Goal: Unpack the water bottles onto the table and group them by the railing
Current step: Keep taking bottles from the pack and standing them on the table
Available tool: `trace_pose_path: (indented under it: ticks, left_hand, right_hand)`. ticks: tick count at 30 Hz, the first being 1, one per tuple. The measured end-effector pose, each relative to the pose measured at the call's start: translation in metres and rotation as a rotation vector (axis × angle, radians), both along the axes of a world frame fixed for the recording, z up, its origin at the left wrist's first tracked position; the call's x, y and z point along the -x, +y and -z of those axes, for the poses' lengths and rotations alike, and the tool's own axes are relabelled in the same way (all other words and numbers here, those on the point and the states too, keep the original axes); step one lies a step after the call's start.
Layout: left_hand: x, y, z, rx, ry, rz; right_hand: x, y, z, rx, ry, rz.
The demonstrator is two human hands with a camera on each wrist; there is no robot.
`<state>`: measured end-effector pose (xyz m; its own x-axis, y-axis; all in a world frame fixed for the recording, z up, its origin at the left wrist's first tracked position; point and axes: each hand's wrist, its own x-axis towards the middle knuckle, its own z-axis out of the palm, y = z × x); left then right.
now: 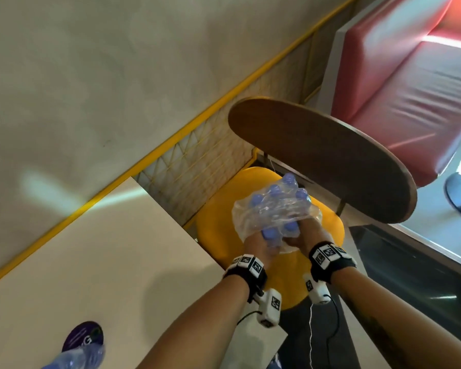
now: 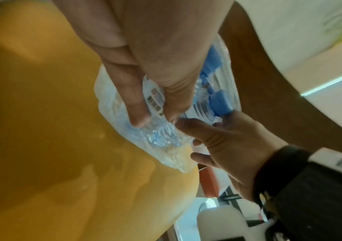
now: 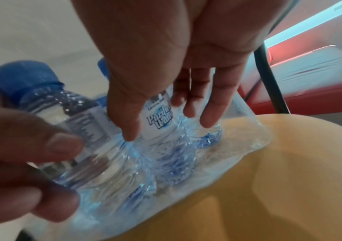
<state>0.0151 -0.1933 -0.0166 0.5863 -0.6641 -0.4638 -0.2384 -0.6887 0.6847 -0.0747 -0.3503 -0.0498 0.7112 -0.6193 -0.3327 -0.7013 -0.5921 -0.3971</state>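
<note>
Both hands are down in the plastic pack of water bottles (image 1: 276, 209) on the yellow seat (image 1: 216, 230): the left hand (image 1: 256, 242) is wrapped around one blue-capped bottle (image 3: 79, 130), and the right hand (image 1: 305, 231) has its fingers (image 3: 210, 110) spread on the bottles beside it. Near them is the pale surface (image 1: 96, 262), which runs along the yellow railing (image 1: 171, 139).

Right hand (image 3: 166, 65) reaches down w/ fingers (image 3: 209, 112) spread over shrink-wrapped water bottles (image 3: 166, 143) sitting on a yellow seat (image 3: 279, 187). At left, left hand (image 3: 21, 154) grips a blue-capped bottle (image 3: 79, 130), thumb across its label, bottle tilted. Torn clear wrap (image 3: 246, 140) bunches round the bottle bases. Red cushion (image 3: 310, 78) and a dark cable (image 3: 269, 78) behind.
</note>
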Motion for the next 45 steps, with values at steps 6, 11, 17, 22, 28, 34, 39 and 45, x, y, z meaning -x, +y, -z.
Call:
trace_pose_path:
  ticks: [6, 11, 17, 22, 28, 34, 39, 45]
  left_hand:
    - [0.0, 0.094, -0.031, 0.29, 0.064, 0.02]
    - [-0.014, 0.216, -0.048, 0.304, -0.05, -0.126]
    - [-0.027, 0.41, -0.019, 0.091, -0.142, -0.372]
    - [0.01, 0.554, -0.019, 0.06, -0.137, -0.708]
    - [0.033, 0.661, -0.006, -0.035, -0.147, -0.969]
    - [0.021, 0.695, -0.007, -0.055, -0.124, -1.002]
    - [0.004, 0.695, -0.008, -0.061, -0.111, -0.909]
    - [-0.004, 0.697, 0.003, -0.112, -0.118, -0.902]
  right_hand:
    - [0.037, 0.064, -0.024, -0.068, -0.275, 0.005]
    - [0.028, 0.156, -0.043, -0.112, -0.266, -0.245]
    - [-0.027, 0.304, -0.051, -0.3, -0.221, -0.657]
    - [-0.075, 0.444, -0.037, -0.405, -0.095, -0.955]
    - [-0.099, 0.585, -0.018, -0.387, -0.001, -1.107]
    - [-0.115, 0.648, 0.021, -0.369, -0.062, -0.966]
    - [-0.132, 0.671, 0.051, -0.322, -0.071, -0.939]
    - [-0.131, 0.677, 0.063, -0.271, -0.085, -0.929]
